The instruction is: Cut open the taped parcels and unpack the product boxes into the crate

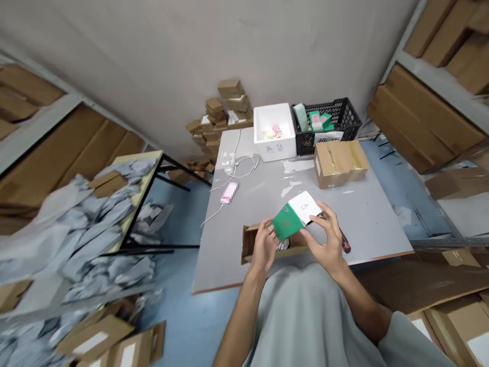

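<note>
A small green and white box (287,223) is held between my two hands above the table, tilted, with print on both its green and white parts. My left hand (265,242) pinches the lower left end of the green part. Over on the white part, the fingers and thumb of my right hand (327,235) close on its right edge and lower corner. Beneath the green and white box stands an open cardboard box (249,244), partly hidden, with something black and white inside. Beside my right wrist lies a red and black tool (346,246), possibly a utility knife.
A taped cardboard carton (340,163), a white bin (263,120) and a black crate (350,120) stand at the table's back right. A phone (229,193), cable and power strip (228,162) lie left. Shelves with cartons flank both sides; grey parcels (95,224) cover the left table.
</note>
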`<state>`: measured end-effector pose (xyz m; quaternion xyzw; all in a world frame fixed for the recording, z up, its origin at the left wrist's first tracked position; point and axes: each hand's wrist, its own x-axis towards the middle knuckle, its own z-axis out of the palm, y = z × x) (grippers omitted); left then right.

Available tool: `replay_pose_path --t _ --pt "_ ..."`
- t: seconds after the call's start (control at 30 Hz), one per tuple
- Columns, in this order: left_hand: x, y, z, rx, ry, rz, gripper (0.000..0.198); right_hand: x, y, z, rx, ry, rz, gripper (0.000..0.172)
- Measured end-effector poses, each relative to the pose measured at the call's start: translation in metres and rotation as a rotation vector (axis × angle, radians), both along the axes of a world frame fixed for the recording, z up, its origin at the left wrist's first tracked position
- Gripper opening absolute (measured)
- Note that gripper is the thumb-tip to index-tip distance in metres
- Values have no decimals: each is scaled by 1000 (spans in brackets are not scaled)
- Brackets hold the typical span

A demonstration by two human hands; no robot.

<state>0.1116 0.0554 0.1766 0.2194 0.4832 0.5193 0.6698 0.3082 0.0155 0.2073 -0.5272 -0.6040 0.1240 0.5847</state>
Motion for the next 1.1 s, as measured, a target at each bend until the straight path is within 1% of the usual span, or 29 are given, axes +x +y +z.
replay_pose_path --t 0.07,0.13,0.17,0.23,0.3,0.33,0.37,0.43,0.5,0.6,0.67,0.73,0.8,0.87,0.93,1.0,1.03,1.1 --pt "2 0 1 52 142 -121 59 12 8 -7 -72 102 -89 35" --pt "9 2 2 64 266 -242 76 24 15 -13 -146 198 -122 36" --pt "14 3 3 54 303 -292 81 30 19 -17 -182 246 -125 40" --pt "26 8 4 30 311 -356 82 38 23 -27 -259 351 -115 58" --pt "38 14 6 25 257 -375 80 42 24 -38 -343 459 -60 78" --pt "43 18 6 25 220 -371 79 43 23 -44 -392 507 -14 83" --pt "48 22 6 21 184 -365 78 43 21 -50 -446 552 43 83" --pt "55 31 4 3 132 -362 77 43 17 -61 -544 639 155 74" --pt "61 40 1 -23 116 -380 77 43 14 -68 -603 719 223 69" --pt "69 55 -4 -43 119 -400 76 48 21 -71 -619 804 257 67" --pt "75 69 -6 -54 96 -415 74 55 37 -71 -626 835 254 66" --pt "82 90 -9 -57 81 -440 73 63 60 -70 -628 849 229 69" --pt "89 118 -12 -29 97 -453 73 71 91 -70 -607 845 186 76" --pt "97 155 -14 31 117 -434 73 77 128 -68 -564 837 150 83" --pt "108 199 -13 84 93 -382 72 83 174 -63 -516 831 147 86" --pt "121 248 -3 139 50 -331 70 89 229 -53 -467 814 170 83" --pt "129 274 5 158 35 -311 67 93 260 -47 -446 795 194 80" --pt "144 322 27 191 9 -242 55 101 324 -35 -381 741 236 70"
